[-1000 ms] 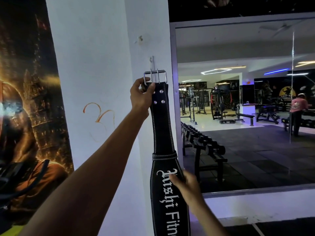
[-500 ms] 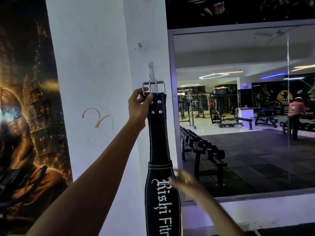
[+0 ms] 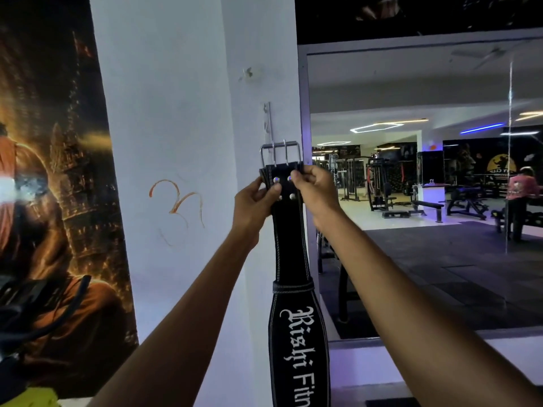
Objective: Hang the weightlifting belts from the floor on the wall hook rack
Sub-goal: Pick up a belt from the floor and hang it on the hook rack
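Observation:
A black weightlifting belt [image 3: 291,254] with white stitching and white lettering hangs straight down against the white pillar. Its silver two-prong buckle [image 3: 280,152] is at the top, just under a small metal wall hook [image 3: 266,121]. Whether the buckle rests on the hook I cannot tell. My left hand [image 3: 254,201] pinches the left edge of the belt's riveted top end. My right hand [image 3: 314,189] grips the right edge of the same end, thumb on the rivets. The belt's lower end runs out of view.
A dark poster [image 3: 55,186] covers the wall on the left. A large mirror [image 3: 426,186] on the right reflects gym machines, a dumbbell rack and a person in a pink shirt [image 3: 521,189]. A black strap or cable [image 3: 35,318] hangs at the lower left.
My right hand left the belt's wide lower part and rose to grip the top end beside the buckle. My left hand shifted its hold on the same end. The view moved closer.

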Tool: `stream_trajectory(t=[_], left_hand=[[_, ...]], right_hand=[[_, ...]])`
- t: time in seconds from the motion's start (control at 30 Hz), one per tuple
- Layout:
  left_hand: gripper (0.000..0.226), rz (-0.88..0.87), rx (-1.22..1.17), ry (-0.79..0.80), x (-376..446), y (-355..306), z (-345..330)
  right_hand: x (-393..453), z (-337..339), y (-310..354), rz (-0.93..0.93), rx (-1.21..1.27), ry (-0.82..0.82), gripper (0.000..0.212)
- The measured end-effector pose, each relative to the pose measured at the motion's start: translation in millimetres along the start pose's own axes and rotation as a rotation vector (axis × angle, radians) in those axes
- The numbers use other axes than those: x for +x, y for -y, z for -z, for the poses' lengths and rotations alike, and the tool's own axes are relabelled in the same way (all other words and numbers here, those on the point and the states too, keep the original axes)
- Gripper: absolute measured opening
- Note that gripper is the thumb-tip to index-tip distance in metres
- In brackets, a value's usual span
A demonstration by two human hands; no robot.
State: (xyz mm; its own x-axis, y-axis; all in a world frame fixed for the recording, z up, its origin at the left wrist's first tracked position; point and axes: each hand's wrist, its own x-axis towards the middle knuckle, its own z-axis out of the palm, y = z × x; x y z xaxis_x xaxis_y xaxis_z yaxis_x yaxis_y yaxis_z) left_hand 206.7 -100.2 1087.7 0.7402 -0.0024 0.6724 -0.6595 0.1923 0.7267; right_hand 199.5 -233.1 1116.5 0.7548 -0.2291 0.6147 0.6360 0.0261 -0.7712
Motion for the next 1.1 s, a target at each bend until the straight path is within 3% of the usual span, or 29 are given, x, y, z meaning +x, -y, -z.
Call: stream_trajectory(t=[0.13,0.33,0.63,0.7,0.8,0.87,0.97,1.03,1.1], left_hand=[[0.017,0.094,0.091,0.088,-52.2,51.1,3.1],[0.02,0.137,0.003,-0.019,-110.4,84.7,4.5],[0.011,0.309,0.037,0.099,-165.1,131.2,22.0],[0.023,0.305,0.06,0.168,-163.7,129.6,25.6],[0.051,0.243,0.125,0.026,-134.7,113.9,29.9],[0.047,0.163,0.137,-0.025,-106.0,88.1,27.0],[0.03,0.096,0.124,0.108,-81.7,55.3,19.1],[0.02,0.096,0.116,0.177,-90.2,56.9,15.3],[0.019,0.16,0.09,0.142,-115.1,78.5,16.6]], right_hand=[[9.9,-1.7,11.0,0.035,0.025,-0.1,0.019],[16.0,0.6,18.3,0.027,0.012,-0.1,0.021],[13.8,3.2,28.5,0.022,0.018,-0.103,0.022],[11.7,4.4,26.6,0.015,0.008,-0.101,0.023],[8.5,5.0,24.1,-0.004,0.018,-0.089,0.023],[4.6,4.1,25.1,-0.018,0.025,-0.077,0.023],[2.3,-0.7,30.9,-0.016,0.059,-0.079,0.023],[3.7,-1.8,37.4,-0.005,0.089,-0.086,0.022],[6.3,-0.7,42.7,0.0,0.098,-0.098,0.022]])
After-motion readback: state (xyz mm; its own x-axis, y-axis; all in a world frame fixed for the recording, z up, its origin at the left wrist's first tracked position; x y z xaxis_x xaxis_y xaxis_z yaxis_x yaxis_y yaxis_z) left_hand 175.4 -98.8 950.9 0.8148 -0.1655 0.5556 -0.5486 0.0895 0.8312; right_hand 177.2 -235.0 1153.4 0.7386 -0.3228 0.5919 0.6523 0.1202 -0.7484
